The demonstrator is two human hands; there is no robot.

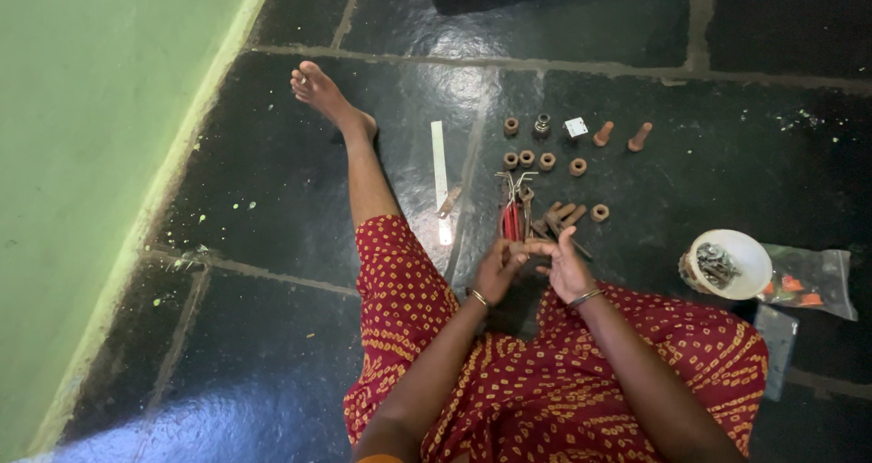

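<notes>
I pinch a small rusty part between my left hand and right hand, fingers curled closed around it, above the floor by the pliers. I judge I'm fitting pieces together; a steady twist comes next.

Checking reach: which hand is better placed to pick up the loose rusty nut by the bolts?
Right, likely. The right hand sits nearer the rusty nut; the left hand is farther, on the pliers side.
</notes>
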